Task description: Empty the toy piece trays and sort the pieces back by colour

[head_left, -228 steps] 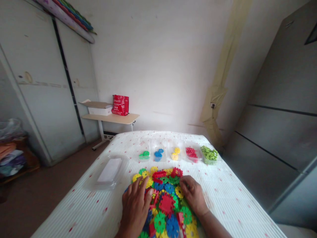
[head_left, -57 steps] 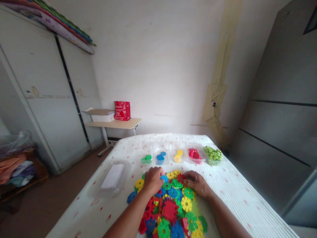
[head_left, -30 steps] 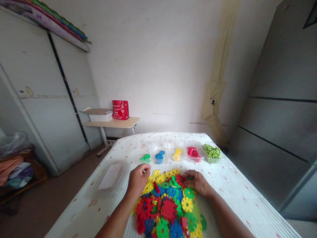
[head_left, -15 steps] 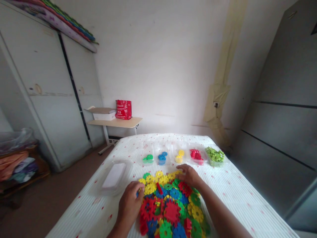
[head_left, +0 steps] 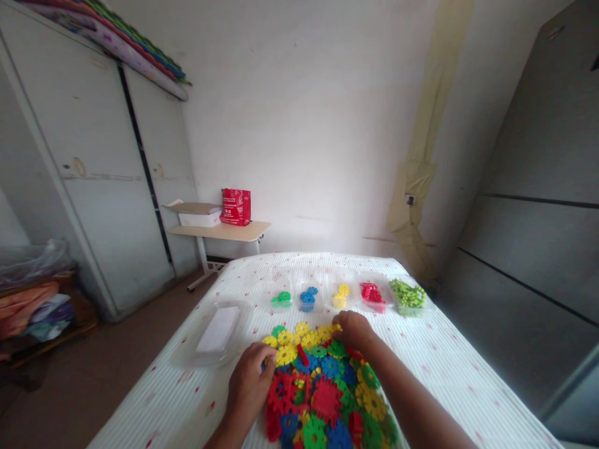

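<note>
A heap of plastic interlocking pieces [head_left: 330,368] in red, yellow, green and blue lies at the near middle of the table. My right hand [head_left: 354,328] is at the heap's far right edge, fingertips pinched on a yellow flower-shaped disc [head_left: 337,327]. At the left edge my left hand [head_left: 251,376] rests with its fingers curled in; whatever they hold is hidden. Behind the heap, small clear boxes hold green discs [head_left: 282,298], blue discs [head_left: 307,297], yellow discs [head_left: 342,292] and red pieces [head_left: 372,293].
A box of light green pieces [head_left: 407,293] stands at the back right. On the left lies a clear tray [head_left: 202,357] with a white slab [head_left: 219,330]. Beyond the striped tablecloth [head_left: 175,399], a side table [head_left: 234,231] carries a red bag [head_left: 236,207] and a white box [head_left: 200,219].
My right hand's fingers have drawn together from a spread reach onto a yellow disc. My left hand stays by the heap's left edge, and the whole view has shifted slightly.
</note>
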A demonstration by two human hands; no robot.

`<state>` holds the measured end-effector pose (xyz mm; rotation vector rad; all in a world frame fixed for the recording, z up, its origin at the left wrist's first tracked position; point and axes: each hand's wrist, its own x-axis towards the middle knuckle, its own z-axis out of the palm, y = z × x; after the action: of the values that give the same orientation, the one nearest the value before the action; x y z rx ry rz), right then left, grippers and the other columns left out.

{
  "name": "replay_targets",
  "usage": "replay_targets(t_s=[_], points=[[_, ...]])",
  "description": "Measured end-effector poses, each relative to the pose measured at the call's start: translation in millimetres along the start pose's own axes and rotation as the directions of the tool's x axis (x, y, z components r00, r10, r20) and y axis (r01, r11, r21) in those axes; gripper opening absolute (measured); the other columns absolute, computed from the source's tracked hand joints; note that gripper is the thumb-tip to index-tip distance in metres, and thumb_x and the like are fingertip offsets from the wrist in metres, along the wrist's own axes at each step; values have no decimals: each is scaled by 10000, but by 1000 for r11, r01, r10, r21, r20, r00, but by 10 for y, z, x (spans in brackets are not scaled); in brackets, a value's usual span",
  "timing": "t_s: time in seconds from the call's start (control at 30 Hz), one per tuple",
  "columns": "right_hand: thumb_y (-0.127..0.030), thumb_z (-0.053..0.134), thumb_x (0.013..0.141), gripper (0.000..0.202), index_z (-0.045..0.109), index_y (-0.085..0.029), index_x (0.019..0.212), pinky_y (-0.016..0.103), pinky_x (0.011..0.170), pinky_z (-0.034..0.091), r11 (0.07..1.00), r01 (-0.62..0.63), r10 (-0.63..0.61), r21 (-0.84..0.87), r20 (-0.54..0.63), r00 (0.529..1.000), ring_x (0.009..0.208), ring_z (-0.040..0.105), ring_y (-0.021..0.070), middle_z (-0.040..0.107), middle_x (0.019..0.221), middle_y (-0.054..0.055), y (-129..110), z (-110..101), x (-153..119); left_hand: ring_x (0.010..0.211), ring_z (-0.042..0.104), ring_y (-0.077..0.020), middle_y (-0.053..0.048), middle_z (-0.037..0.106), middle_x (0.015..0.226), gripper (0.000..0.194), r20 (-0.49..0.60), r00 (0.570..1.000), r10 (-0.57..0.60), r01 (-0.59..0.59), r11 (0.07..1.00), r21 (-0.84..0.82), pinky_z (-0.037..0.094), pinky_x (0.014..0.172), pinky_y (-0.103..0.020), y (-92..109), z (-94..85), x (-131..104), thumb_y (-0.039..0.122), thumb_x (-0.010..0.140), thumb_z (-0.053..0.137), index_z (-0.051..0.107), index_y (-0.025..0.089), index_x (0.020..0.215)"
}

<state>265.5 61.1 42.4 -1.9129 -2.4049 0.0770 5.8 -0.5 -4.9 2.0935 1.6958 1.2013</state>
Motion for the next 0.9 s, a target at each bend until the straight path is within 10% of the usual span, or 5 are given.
replay_targets(t_s=[0.47, 0.7, 0.9], points=[[-139, 382, 859, 268, 633, -167, 951, 259, 594, 412, 984, -44, 10, -172, -194, 981, 717, 655, 208, 696, 788, 124, 12, -264, -46, 827, 626, -175, -35, 677, 807, 184, -4, 1000, -17, 17, 1000, -5, 481, 788, -292, 4, 9, 0, 190, 746, 457, 635, 219, 713], [-206, 402, 891, 351, 499, -164, 1226, 309, 763, 386, 985, -103, 35, -135, -428, 903, 1015, 551, 230, 655, 1043, 130, 96, -593, 202, 817, 630, -176, -38, 678, 797, 191, -22, 1000, 1, -2, 1000, -5, 486, 780, -294, -25, 21, 2, 201, 744, 454, 641, 213, 706], [-161, 410, 878, 244, 642, -163, 953, 326, 794, 344, 985, 99, -166, -141, -621, 766, 899, 558, 206, 678, 907, 87, 195, -362, -51, 812, 625, -176, -42, 672, 799, 202, -25, 1000, -2, 2, 1000, -15, 487, 770, -304, -39, 38, -4, 174, 750, 437, 634, 205, 715]])
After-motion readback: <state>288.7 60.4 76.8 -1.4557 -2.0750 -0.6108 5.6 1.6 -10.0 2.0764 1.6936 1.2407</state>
